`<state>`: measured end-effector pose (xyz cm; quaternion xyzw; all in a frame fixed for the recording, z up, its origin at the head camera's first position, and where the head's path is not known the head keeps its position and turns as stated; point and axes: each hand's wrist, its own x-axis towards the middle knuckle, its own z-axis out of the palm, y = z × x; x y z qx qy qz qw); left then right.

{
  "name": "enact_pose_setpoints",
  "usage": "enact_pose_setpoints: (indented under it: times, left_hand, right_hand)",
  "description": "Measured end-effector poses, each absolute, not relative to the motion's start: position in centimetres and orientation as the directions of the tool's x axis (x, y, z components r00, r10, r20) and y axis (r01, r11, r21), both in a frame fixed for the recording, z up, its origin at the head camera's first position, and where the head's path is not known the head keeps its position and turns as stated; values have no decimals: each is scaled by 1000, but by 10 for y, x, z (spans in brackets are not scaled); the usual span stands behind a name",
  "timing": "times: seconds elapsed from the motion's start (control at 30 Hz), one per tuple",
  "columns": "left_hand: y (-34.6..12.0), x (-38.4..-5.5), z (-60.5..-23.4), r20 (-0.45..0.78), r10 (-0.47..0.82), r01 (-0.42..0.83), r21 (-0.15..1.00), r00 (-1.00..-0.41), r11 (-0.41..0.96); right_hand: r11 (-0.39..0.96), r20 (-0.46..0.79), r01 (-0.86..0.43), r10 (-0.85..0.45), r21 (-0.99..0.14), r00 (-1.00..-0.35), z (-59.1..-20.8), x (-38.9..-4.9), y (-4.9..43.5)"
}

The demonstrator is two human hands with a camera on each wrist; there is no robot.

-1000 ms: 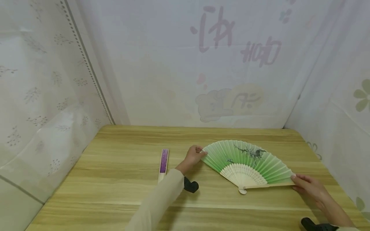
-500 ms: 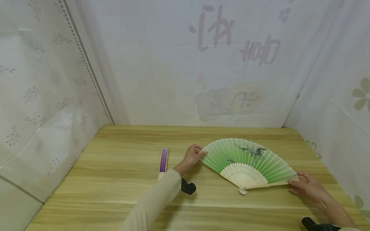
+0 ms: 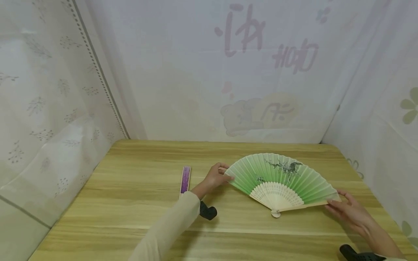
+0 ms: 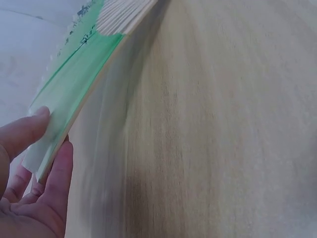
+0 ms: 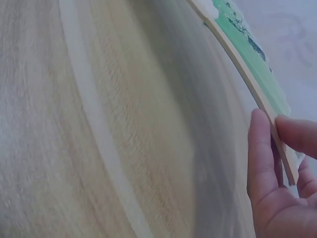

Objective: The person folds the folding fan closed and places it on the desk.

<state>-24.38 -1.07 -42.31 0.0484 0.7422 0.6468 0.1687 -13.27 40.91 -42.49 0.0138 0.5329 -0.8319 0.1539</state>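
**Green fan [image 3: 245,177] spread wide between both hands**

The left hand [image 3: 213,177] pinches one end of the green fan, its thumb on the printed face and its fingers behind. The right hand [image 3: 352,214] grips the opposite end, thumb and fingers on either side of the outer rib [image 5: 241,69]. Gripping the firm edges rather than the thin pleats probably holds the leaf stretched without creasing it.

The green fan lies between the hands, its printed face showing to the wearer and its pivot [image 3: 275,214] at the near side. Both wrist views show its held ends raised off the table [image 3: 114,224], with shadow beneath; whether the pivot touches the wood I cannot tell. The tilt likely comes from these raised ends.

Left of the fan, apart from it, a narrow purple strip [image 3: 185,178] with pale wooden edges lies on the table, perhaps a second fan folded shut. The left sleeve [image 3: 166,226] hides its near end; it seems set aside, since neither hand grips it. Nearer the wearer than the fan, a black fitting [image 3: 208,211] shows by the left wrist, presumably part of the worn camera. Beyond the fan hangs a pale printed cloth [image 3: 176,72], apparently a screen around the table.
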Motion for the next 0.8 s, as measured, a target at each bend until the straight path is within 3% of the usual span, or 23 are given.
enact_pose_setpoints:
  times: [0.27, 0.53, 0.8]
  left_hand:
    - [-17, -239, -421, -158, 317, -103, 977, -935, 185]
    - [-23, -219, -401, -99, 304, -71, 992, -948, 100]
    - [-19, -221, -425, -24, 256, 0, 996, -966, 91]
  right_hand:
    - [-370, -196, 246, -168, -896, -966, -422, -133, 402]
    - [-436, -183, 195, -69, -879, -981, -421, -132, 391]
    - [-533, -71, 79, -35, -842, -997, -435, -129, 387]
